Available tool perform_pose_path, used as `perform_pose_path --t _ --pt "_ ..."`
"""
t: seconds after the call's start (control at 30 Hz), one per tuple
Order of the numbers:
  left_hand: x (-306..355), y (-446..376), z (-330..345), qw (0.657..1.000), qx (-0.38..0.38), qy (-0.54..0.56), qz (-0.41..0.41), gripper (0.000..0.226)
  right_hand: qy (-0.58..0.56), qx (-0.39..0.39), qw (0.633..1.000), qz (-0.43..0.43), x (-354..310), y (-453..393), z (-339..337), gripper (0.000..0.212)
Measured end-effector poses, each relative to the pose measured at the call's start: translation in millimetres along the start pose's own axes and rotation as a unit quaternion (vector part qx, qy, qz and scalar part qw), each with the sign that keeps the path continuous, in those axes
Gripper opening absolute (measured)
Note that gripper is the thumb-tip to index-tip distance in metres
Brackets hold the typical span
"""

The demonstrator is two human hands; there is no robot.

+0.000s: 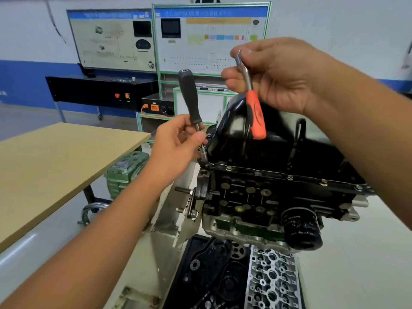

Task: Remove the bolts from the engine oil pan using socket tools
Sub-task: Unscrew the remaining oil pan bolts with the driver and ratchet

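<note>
An upturned engine stands in front of me with its black oil pan [236, 130] on top. Bolts line the pan's flange, one near the left corner [228, 168] and others further right [289, 177]. My left hand [178, 148] pinches the metal shaft of a black-handled socket driver [190, 101]. Its socket tip [204, 156] rests at the pan's left corner. My right hand [278, 72] is raised above the pan and holds a ratchet by its metal shaft. The ratchet's orange handle [256, 118] hangs downward.
A tan worktable [55, 166] stands to the left, with a green machine part [127, 170] beside it. Below the engine lie a cylinder head [272, 279] and a black tray of parts [214, 275]. An oil filter [301, 230] sticks out toward me. Training panels line the far wall.
</note>
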State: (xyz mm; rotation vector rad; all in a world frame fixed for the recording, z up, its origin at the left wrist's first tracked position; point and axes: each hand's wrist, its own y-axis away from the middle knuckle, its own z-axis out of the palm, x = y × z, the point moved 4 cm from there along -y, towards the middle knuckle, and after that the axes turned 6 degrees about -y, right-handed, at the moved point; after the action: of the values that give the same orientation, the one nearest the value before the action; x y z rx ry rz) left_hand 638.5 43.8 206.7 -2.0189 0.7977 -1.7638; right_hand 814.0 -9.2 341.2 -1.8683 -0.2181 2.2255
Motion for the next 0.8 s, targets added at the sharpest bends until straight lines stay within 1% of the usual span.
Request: perform_pose_path --t 0.07,0.13,0.23,0.33,0.4,0.43,0.5,0.57,0.6,0.67,0.8 --pt "2.4 -3.0 0.7 1.000 -0.019 -0.015 -0.005 0.022 0.021 0.003 1.000 0.002 -0.6 -1.4 -0.4 0.017" --pt "4.9 -2.8 3.0 0.999 -0.021 -0.032 -0.002 0.027 0.067 0.010 0.998 0.004 -3.8 -2.0 -3.1 0.016" --pt "8.4 3.2 8.2 0.999 -0.021 -0.036 0.022 0.026 0.138 0.046 0.989 0.004 -13.5 0.9 -15.9 0.009" --pt "24.2 8.2 24.4 0.998 -0.027 0.047 0.040 0.018 0.168 0.072 0.983 0.031 -27.6 12.8 -38.8 0.005" --pt "38.3 5.2 48.5 0.994 -0.053 0.089 0.041 0.017 0.177 0.080 0.980 0.052 -34.1 24.9 -56.4 0.008" --pt "44.8 2.8 64.2 0.992 -0.075 0.092 0.044 0.019 0.179 0.085 0.978 0.060 -36.0 31.5 -65.2 0.011" --pt "55.7 -0.8 100.0 0.989 -0.116 0.075 0.053 0.023 0.185 0.097 0.975 0.069 -38.8 45.5 -82.1 0.017" --pt "66.1 -1.2 135.5 0.985 -0.148 0.056 0.067 0.031 0.191 0.108 0.973 0.071 -43.5 61.1 -100.5 0.015" --pt "71.4 -0.8 152.1 0.983 -0.162 0.048 0.076 0.039 0.191 0.115 0.972 0.070 -47.2 69.5 -110.5 0.013" --pt "81.7 -1.1 180.0 0.978 -0.184 0.038 0.094 0.052 0.190 0.131 0.971 0.061 -56.2 87.2 -132.0 0.010" --pt "104.9 -14.4 222.2 0.973 -0.205 0.020 0.106 0.062 0.177 0.149 0.973 0.026 -72.0 119.7 -167.5 0.011"
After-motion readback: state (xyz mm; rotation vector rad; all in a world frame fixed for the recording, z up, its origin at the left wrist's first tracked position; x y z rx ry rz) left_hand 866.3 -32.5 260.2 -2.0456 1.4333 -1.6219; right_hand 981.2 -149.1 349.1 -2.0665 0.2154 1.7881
